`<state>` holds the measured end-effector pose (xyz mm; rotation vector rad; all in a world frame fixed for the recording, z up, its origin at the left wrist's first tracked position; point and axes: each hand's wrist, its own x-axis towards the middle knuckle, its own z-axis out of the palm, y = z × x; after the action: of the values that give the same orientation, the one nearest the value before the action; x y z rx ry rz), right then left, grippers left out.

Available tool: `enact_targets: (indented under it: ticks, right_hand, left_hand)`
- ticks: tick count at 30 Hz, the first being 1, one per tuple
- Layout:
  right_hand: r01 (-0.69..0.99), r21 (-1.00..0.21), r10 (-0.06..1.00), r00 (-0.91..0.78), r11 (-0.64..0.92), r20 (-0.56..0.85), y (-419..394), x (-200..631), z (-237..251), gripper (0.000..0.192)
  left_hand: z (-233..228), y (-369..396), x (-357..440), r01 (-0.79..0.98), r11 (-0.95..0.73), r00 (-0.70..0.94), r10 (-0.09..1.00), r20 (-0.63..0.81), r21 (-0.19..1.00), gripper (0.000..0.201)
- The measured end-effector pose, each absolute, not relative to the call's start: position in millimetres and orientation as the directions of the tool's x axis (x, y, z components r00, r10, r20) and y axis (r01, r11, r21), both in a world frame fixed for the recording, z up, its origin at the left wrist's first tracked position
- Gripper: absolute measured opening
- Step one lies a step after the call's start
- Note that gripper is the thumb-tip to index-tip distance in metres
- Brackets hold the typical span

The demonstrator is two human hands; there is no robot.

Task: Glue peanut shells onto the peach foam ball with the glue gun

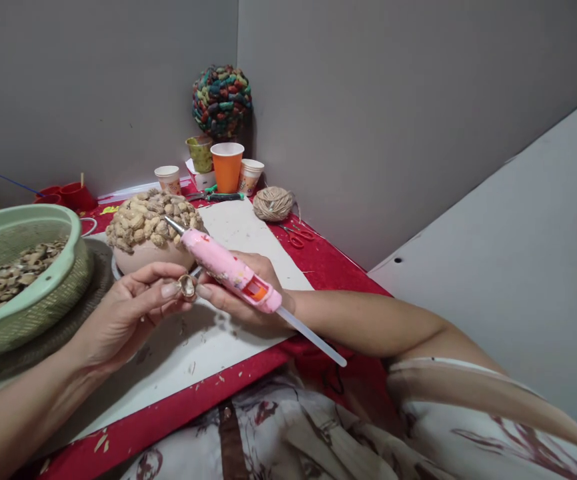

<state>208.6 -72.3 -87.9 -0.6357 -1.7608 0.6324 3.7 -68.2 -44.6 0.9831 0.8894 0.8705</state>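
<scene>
You are at a home-style or workshop craft corner between grey walls [368, 100], shown by the peanut-topped round form [151, 223], the pink glue gun [218, 259] at its near right, the basket [75, 230] of shells [13, 280] to its left, and the twine [273, 203] and red scissors [295, 235] to its right.

Readable text: none | left small cup [169, 181], right small cup [251, 178]: printed marks, too small to read
</scene>
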Motion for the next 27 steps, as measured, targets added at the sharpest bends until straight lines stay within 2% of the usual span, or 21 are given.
enact_targets:
  ticks: [4,12,21,24,27]
  right_hand:
    - [0.090,-0.686,0.689,-0.183,0.722,0.701,-72.3,204.5,-90.5,0.023]
    - [0.170,-0.699,0.712,-0.299,0.695,0.635,-71.6,206.7,-88.7,0.032]
    - [0.162,-0.628,0.643,-0.316,0.761,0.698,-65.8,207.4,-93.8,0.022]
    - [0.186,-0.569,0.597,-0.319,0.801,0.736,-61.8,208.8,-95.0,0.026]
    - [0.169,-0.452,0.482,-0.352,0.876,0.803,-55.9,210.6,-98.8,0.029]
  left_hand:
    - [-47.7,-69.0,4.4,-0.191,0.259,0.335,0.924,-0.185,0.947,0.030]
    - [-51.1,-72.7,8.0,-0.090,0.078,0.249,0.967,-0.054,0.993,0.031]
    - [-57.6,-73.8,3.5,-0.027,-0.033,0.276,0.960,0.039,0.999,0.020]
    - [-58.3,-75.4,3.6,-0.001,-0.059,0.245,0.968,0.058,0.998,0.022]
    - [-59.3,-78.9,5.8,0.027,-0.066,0.210,0.976,0.059,0.997,0.024]
